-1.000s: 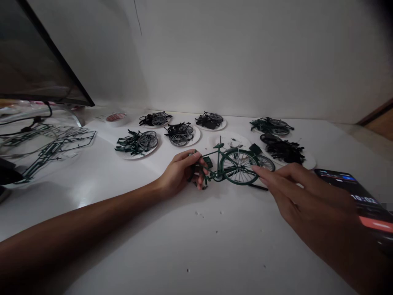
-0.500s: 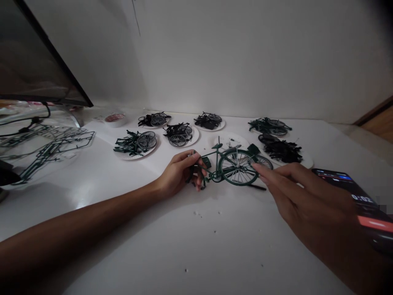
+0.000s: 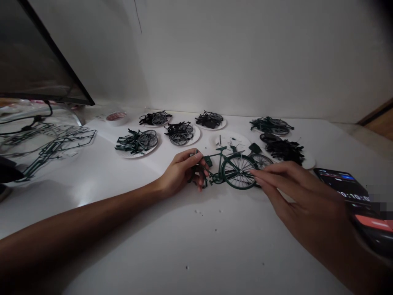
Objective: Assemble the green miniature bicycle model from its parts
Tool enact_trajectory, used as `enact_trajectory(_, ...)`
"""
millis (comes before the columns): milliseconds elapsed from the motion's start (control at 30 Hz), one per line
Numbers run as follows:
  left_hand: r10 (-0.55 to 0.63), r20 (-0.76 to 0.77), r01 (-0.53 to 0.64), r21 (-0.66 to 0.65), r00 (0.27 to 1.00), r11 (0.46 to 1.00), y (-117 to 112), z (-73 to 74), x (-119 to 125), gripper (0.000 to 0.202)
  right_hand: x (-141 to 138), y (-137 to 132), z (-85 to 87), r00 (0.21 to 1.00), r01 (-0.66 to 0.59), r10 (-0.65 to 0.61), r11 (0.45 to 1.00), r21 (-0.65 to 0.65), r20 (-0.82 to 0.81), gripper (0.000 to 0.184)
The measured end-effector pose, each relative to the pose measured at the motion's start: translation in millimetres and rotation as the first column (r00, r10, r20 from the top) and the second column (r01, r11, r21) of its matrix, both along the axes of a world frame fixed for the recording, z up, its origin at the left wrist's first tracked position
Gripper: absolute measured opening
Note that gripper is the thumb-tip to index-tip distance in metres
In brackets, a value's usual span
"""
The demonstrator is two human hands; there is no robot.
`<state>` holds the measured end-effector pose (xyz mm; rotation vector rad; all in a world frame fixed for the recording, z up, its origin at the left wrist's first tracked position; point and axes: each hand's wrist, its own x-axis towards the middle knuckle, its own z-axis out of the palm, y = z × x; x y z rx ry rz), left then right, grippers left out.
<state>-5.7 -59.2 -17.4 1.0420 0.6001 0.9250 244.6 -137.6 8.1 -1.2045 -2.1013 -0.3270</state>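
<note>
A dark green model bicycle (image 3: 221, 166) is held upright just above the white table, its spoked rear wheel (image 3: 236, 178) towards the right. My left hand (image 3: 184, 168) is closed around its front end, where the fingers hide the handlebar area. My right hand (image 3: 285, 184) has thumb and fingers pinched together at the right side of the rear wheel, near the hub. Whatever lies between those fingertips is too small or hidden to make out. Behind the bicycle are another spoked wheel (image 3: 262, 160) and a small dark green box-like part (image 3: 254, 148).
Several paper plates with dark bicycle parts, such as one plate (image 3: 155, 149), stand along the back. A plate (image 3: 245, 139) of small pieces sits behind the bicycle. Green part frames (image 3: 55, 147) and a monitor (image 3: 37, 53) are left, a tape roll (image 3: 116, 119) behind, a phone (image 3: 346, 192) right.
My right fingertips have moved slightly left across the rear wheel, closer to its hub. The bicycle has shifted a little right and down. My left hand keeps its grip.
</note>
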Motion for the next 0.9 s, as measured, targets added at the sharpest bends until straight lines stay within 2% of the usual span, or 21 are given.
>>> enact_trajectory(133, 0.001, -0.012, -0.001, 0.021, 1.000, 1.000, 0, 0.1, 0, 0.025, -5, 2, -5.6, 0.959, 0.027, -0.061, 0.992, -0.126, -0.276, 0.014)
enact_trajectory(300, 0.005, -0.041, -0.002, 0.078, 0.999, 0.997, -1, 0.1, -2, 0.027, -7, 7, -13.7, 0.797, -0.043, -0.193, 0.927, -0.373, -0.572, 0.010)
enact_trajectory(467, 0.022, -0.093, -0.003, 0.199, 0.995, 0.980, -8, 0.6, -2, 0.026, -2, 12, -20.5, 0.745, -0.104, -0.206, 0.903, -0.416, -0.635, 0.014)
enact_trajectory(567, 0.089, -0.127, -0.049, 0.288, 0.988, 0.956, -14, 4.0, -2, 0.023, 0, 14, -20.7, 0.716, -0.122, -0.192, 0.912, -0.391, -0.671, 0.014)
enact_trajectory(633, 0.160, -0.161, -0.085, 0.396, 0.974, 0.914, -18, 7.6, -4, 0.017, -1, 13, -17.0, 0.702, -0.102, -0.179, 0.933, -0.346, -0.689, 0.012)
enact_trajectory(667, 0.207, -0.185, -0.092, 0.490, 0.961, 0.867, -20, 9.6, -5, 0.013, -2, 11, -14.0, 0.699, -0.090, -0.170, 0.943, -0.321, -0.695, 0.011)
enact_trajectory(700, 0.260, -0.212, -0.085, 0.600, 0.942, 0.795, -23, 11.6, -5, 0.009, -3, 9, -10.5, 0.698, -0.082, -0.152, 0.954, -0.289, -0.700, 0.011)
enact_trajectory(733, 0.320, -0.238, -0.061, 0.710, 0.917, 0.701, -25, 13.5, -6, 0.005, -5, 7, -6.8, 0.696, -0.082, -0.127, 0.964, -0.254, -0.706, 0.012)
enact_trajectory(800, 0.425, -0.210, -0.001, 0.896, 0.880, 0.444, -31, 17.1, -6, 0.013, -8, 2, 0.3, 0.705, -0.114, -0.036, 0.980, -0.164, -0.709, 0.016)
enact_trajectory(833, 0.453, -0.166, 0.013, 0.946, 0.876, 0.323, -33, 18.8, -5, 0.022, -9, -1, 3.2, 0.721, -0.141, 0.027, 0.984, -0.108, -0.693, 0.020)
enact_trajectory(867, 0.465, -0.115, 0.013, 0.976, 0.878, 0.216, -36, 20.7, -5, 0.031, -9, -3, 5.4, 0.745, -0.175, 0.092, 0.983, -0.061, -0.661, 0.024)
enact_trajectory(900, 0.468, -0.068, 0.006, 0.991, 0.881, 0.132, -39, 22.8, -4, 0.040, -8, -5, 6.9, 0.774, -0.209, 0.143, 0.977, -0.036, -0.616, 0.026)
